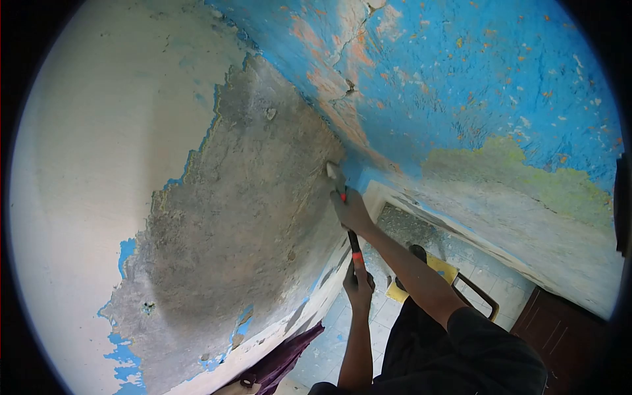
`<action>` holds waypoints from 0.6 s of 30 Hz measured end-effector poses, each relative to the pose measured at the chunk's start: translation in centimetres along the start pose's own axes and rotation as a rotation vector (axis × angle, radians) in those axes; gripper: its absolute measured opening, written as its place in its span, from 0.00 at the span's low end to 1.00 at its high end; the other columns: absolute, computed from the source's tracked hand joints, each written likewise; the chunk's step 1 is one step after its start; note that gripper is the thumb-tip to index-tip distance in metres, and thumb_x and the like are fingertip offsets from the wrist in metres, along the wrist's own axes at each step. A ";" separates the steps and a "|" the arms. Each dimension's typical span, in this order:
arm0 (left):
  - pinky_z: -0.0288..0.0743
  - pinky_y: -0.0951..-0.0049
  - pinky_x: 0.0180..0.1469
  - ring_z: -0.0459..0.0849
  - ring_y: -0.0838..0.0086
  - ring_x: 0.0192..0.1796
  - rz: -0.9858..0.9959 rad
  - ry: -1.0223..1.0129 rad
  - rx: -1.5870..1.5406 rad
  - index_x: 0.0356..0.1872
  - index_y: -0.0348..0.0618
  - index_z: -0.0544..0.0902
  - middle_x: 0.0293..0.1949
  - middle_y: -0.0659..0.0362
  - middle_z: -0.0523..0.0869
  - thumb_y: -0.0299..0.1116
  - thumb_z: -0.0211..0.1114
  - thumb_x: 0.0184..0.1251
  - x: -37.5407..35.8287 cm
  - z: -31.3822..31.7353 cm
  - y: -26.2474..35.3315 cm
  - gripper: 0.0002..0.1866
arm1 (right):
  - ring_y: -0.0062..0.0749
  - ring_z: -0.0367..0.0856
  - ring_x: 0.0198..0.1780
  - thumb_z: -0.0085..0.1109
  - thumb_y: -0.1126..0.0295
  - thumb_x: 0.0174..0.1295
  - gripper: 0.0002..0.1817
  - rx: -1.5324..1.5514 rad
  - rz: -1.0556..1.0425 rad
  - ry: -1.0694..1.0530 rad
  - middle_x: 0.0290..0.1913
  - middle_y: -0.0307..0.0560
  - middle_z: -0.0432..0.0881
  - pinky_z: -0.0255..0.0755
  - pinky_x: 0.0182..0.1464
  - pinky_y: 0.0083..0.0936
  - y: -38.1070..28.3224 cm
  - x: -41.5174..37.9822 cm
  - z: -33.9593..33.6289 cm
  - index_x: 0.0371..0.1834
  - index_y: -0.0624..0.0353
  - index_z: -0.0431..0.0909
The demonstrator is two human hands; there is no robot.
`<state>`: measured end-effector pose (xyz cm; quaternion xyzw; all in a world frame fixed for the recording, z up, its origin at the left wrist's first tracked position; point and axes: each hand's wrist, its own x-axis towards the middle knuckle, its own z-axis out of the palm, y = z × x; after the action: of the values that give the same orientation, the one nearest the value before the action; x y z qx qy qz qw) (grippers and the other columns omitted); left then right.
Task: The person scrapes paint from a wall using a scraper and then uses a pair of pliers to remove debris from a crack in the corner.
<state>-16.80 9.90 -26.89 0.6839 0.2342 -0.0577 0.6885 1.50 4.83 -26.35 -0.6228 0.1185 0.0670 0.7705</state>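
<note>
A long black-and-red handled scraper (356, 244) runs between my two hands, its pale metal blade against the wall near the corner. My right hand (353, 209) is wrapped round the upper part, close to the blade. Lower down, my left hand (359, 283) grips the handle near its end. The wall (224, 197) beside the blade shows a large bare grey patch with ragged blue and cream paint edges.
A blue wall (461, 79) with cracks and flaking paint meets the grey one at the corner. Below are a tiled floor (332, 322), a yellow-seated chair (442, 268), purple cloth (289, 359) and a dark brown piece of furniture (553, 329).
</note>
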 end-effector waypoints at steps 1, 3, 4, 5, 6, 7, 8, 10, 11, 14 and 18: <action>0.55 0.81 0.14 0.63 0.85 0.13 -0.005 0.018 -0.028 0.54 0.35 0.74 0.15 0.66 0.65 0.48 0.48 0.79 -0.5 0.3 -0.1 0.23 | 0.24 0.65 0.08 0.52 0.62 0.69 0.15 -0.005 0.004 -0.007 0.12 0.35 0.63 0.58 0.10 0.27 0.0 0.1 -0.1 0.26 0.58 0.65; 0.55 0.81 0.14 0.62 0.85 0.13 -0.038 0.004 -0.049 0.55 0.36 0.73 0.15 0.67 0.65 0.48 0.48 0.79 -0.6 0.5 -0.5 0.23 | 0.24 0.65 0.08 0.52 0.62 0.69 0.16 -0.014 0.022 -0.026 0.12 0.35 0.63 0.58 0.10 0.26 0.1 -0.1 -0.3 0.25 0.58 0.65; 0.55 0.81 0.14 0.62 0.85 0.13 -0.034 -0.005 -0.050 0.56 0.36 0.73 0.15 0.67 0.65 0.48 0.48 0.79 -0.3 0.6 -0.7 0.23 | 0.24 0.65 0.08 0.52 0.62 0.69 0.16 0.004 0.038 -0.048 0.12 0.35 0.63 0.58 0.10 0.26 0.2 -0.1 -0.5 0.25 0.58 0.64; 0.55 0.81 0.14 0.62 0.85 0.13 -0.027 -0.013 -0.050 0.56 0.36 0.72 0.15 0.67 0.65 0.48 0.48 0.79 -0.2 0.6 -0.8 0.23 | 0.23 0.65 0.08 0.52 0.62 0.69 0.16 0.023 0.053 -0.072 0.12 0.35 0.63 0.58 0.10 0.26 0.2 0.0 -0.7 0.26 0.58 0.64; 0.55 0.81 0.14 0.62 0.85 0.13 -0.039 -0.004 -0.044 0.56 0.36 0.72 0.15 0.67 0.65 0.48 0.48 0.79 -0.4 0.7 -0.4 0.23 | 0.23 0.64 0.08 0.52 0.62 0.69 0.16 0.043 0.065 -0.092 0.12 0.35 0.63 0.58 0.10 0.26 -0.3 0.0 -0.8 0.26 0.58 0.64; 0.55 0.81 0.14 0.62 0.85 0.13 -0.053 0.004 -0.036 0.56 0.35 0.72 0.15 0.67 0.65 0.48 0.48 0.79 -0.9 0.8 0.2 0.23 | 0.23 0.64 0.08 0.52 0.62 0.69 0.16 0.064 0.093 -0.092 0.12 0.35 0.63 0.58 0.10 0.26 -0.7 -0.3 -0.8 0.26 0.58 0.64; 0.55 0.81 0.14 0.62 0.85 0.13 -0.068 0.015 -0.033 0.57 0.35 0.72 0.15 0.67 0.65 0.48 0.48 0.79 -1.3 0.9 0.5 0.24 | 0.23 0.64 0.08 0.52 0.62 0.69 0.15 0.082 0.122 -0.097 0.12 0.35 0.63 0.58 0.10 0.25 -1.1 -0.8 -0.8 0.27 0.58 0.64; 0.55 0.81 0.14 0.62 0.85 0.13 -0.062 0.007 -0.044 0.56 0.35 0.72 0.15 0.67 0.65 0.48 0.49 0.79 -0.8 1.1 0.7 0.24 | 0.23 0.64 0.08 0.51 0.63 0.69 0.15 0.090 0.131 -0.116 0.12 0.35 0.63 0.58 0.09 0.25 -1.5 -0.4 -0.9 0.28 0.58 0.64; 0.55 0.81 0.14 0.62 0.85 0.14 -0.065 0.005 -0.049 0.55 0.34 0.73 0.15 0.67 0.65 0.49 0.49 0.79 -0.7 1.1 0.7 0.24 | 0.23 0.64 0.08 0.51 0.63 0.69 0.14 0.083 0.123 -0.128 0.12 0.35 0.63 0.58 0.09 0.25 -1.1 0.3 -1.1 0.28 0.58 0.64; 0.54 0.81 0.14 0.63 0.86 0.14 -0.048 0.046 -0.032 0.54 0.34 0.74 0.15 0.67 0.65 0.49 0.50 0.78 -1.1 1.6 1.2 0.24 | 0.23 0.64 0.07 0.51 0.63 0.69 0.14 0.073 0.103 -0.133 0.12 0.35 0.64 0.59 0.09 0.26 -0.5 -0.2 -1.3 0.28 0.58 0.64; 0.54 0.81 0.13 0.62 0.86 0.13 -0.039 0.048 -0.041 0.53 0.35 0.75 0.15 0.67 0.66 0.48 0.51 0.78 -1.2 1.3 1.1 0.22 | 0.24 0.65 0.08 0.50 0.62 0.69 0.14 -0.010 0.064 -0.040 0.12 0.35 0.64 0.59 0.09 0.26 -0.6 0.2 -0.6 0.28 0.58 0.64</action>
<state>-17.10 8.40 -25.51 0.6662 0.2651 -0.0498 0.6953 1.82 4.09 -25.95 -0.6212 0.1226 0.1046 0.7669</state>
